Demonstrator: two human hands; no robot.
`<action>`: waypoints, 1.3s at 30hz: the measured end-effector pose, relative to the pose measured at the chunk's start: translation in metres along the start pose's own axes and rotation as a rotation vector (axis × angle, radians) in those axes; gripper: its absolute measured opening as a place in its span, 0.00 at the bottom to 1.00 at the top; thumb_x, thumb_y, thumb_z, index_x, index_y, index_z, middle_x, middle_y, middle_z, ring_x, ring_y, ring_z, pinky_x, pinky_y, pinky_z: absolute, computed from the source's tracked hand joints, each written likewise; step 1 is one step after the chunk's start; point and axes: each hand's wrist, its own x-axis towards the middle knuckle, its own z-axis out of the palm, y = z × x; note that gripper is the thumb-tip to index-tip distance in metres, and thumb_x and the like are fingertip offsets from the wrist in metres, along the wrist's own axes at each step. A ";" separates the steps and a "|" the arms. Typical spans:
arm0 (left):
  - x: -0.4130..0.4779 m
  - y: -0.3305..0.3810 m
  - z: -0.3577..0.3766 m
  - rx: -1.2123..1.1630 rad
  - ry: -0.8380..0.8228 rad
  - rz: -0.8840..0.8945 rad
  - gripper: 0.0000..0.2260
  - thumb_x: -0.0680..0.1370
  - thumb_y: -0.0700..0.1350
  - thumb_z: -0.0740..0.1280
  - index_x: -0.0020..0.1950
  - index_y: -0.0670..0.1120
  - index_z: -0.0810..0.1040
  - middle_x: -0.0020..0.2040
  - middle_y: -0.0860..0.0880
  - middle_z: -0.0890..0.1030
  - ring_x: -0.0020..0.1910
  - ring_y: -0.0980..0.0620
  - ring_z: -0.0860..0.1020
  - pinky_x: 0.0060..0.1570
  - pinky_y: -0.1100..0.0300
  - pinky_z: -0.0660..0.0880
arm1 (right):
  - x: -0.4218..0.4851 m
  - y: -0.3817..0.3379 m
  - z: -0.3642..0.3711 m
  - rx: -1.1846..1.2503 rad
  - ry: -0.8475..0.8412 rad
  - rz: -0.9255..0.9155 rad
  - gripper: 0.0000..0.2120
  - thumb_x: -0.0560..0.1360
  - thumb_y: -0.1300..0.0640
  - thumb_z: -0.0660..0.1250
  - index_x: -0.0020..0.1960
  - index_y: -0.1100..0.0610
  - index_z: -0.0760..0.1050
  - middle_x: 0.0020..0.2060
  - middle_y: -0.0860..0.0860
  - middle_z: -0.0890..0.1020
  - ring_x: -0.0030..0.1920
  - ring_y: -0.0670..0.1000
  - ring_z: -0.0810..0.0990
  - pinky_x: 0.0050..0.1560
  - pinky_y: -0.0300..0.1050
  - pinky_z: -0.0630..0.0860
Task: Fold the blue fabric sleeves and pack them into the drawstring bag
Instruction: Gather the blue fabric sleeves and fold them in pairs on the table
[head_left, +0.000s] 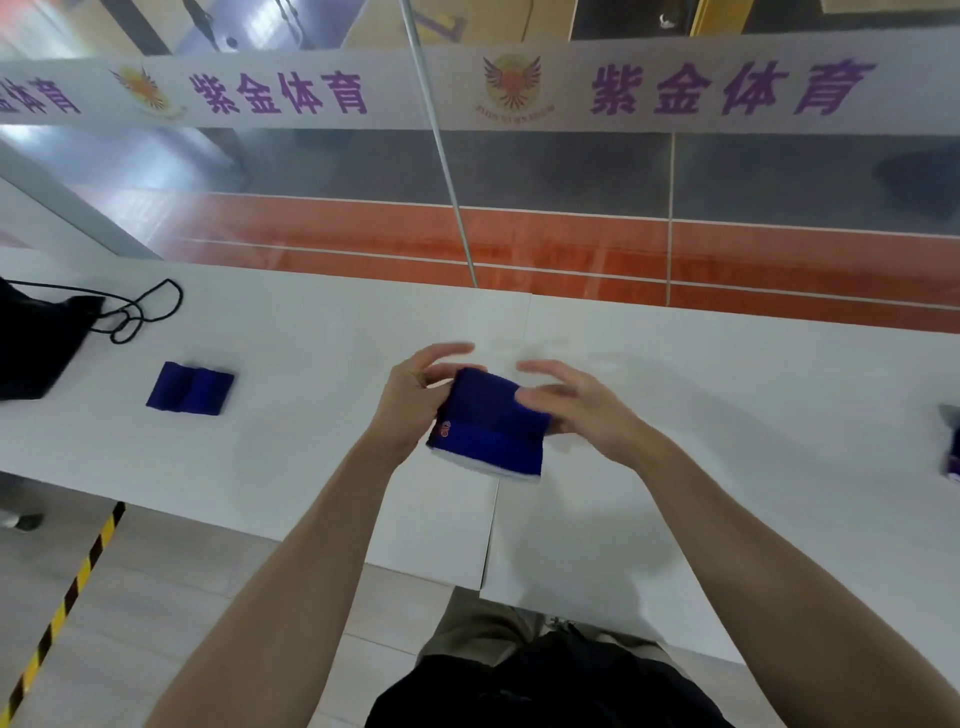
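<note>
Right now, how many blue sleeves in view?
3: held sleeve between left hand and right hand; folded sleeve on table near bag; cut-off sleeve at right edge. Bag may hide more.
</note>
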 end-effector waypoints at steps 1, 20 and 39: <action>0.001 0.002 0.000 0.016 -0.036 -0.028 0.21 0.87 0.33 0.62 0.72 0.55 0.80 0.59 0.47 0.90 0.50 0.44 0.89 0.43 0.48 0.87 | 0.003 -0.002 0.004 -0.130 -0.036 0.005 0.18 0.82 0.47 0.75 0.71 0.47 0.79 0.58 0.48 0.89 0.57 0.51 0.90 0.52 0.46 0.87; 0.009 -0.093 -0.130 0.252 0.026 -0.128 0.21 0.92 0.50 0.54 0.87 0.52 0.67 0.75 0.52 0.80 0.71 0.53 0.80 0.70 0.55 0.78 | 0.106 0.022 0.166 -0.117 0.288 0.036 0.23 0.81 0.54 0.73 0.71 0.38 0.69 0.57 0.44 0.83 0.55 0.53 0.87 0.54 0.61 0.88; 0.035 -0.203 -0.391 1.153 0.179 0.095 0.18 0.85 0.49 0.68 0.75 0.48 0.76 0.73 0.45 0.78 0.71 0.41 0.77 0.70 0.44 0.77 | 0.259 0.053 0.376 -1.267 -0.038 -0.146 0.32 0.88 0.40 0.59 0.89 0.48 0.58 0.90 0.54 0.52 0.90 0.56 0.46 0.87 0.59 0.57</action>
